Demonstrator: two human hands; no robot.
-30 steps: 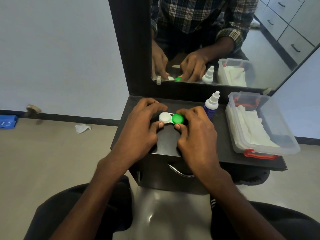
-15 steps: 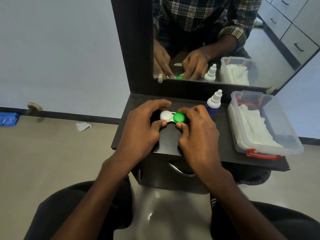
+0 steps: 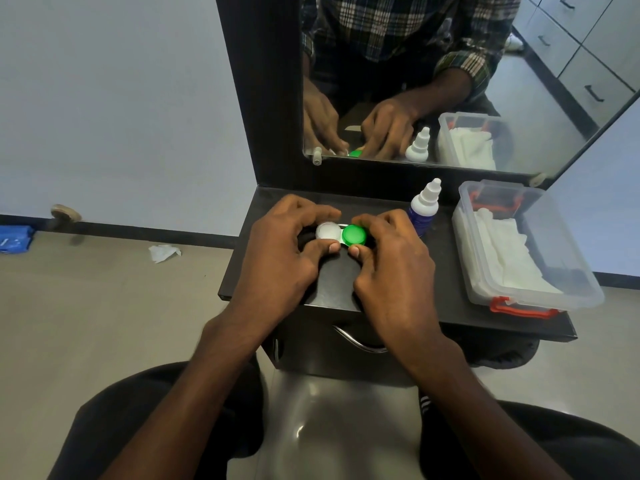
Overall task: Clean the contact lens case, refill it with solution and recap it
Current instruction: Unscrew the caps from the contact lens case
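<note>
At frame centre, left hand (image 3: 277,258) pinches white cap (image 3: 327,231), right hand (image 3: 391,268) pinches green cap (image 3: 354,235); best to steady contact lens case (image 3: 341,233) w/ one hand, twist one cap at a time.

Contact lens case (image 3: 341,234), centre of frame, slightly above middle: small twin-well case w/ both caps on. White cap (image 3: 328,231) on frame-left well, green cap (image 3: 354,235) on frame-right well, thin white bridge btwn them. Lies flat, caps facing up, long axis running left-right across frame, on a dark surface. Fingers curl round both ends, so case body below caps mostly hidden; can't tell how tight caps sit.

Solution bottle (image 3: 424,208), just right of centre, upper half of frame: small, dark blue body, white shoulder + capped white nozzle tip. Stands upright, near the case on its frame-right side, apart from it.
</note>
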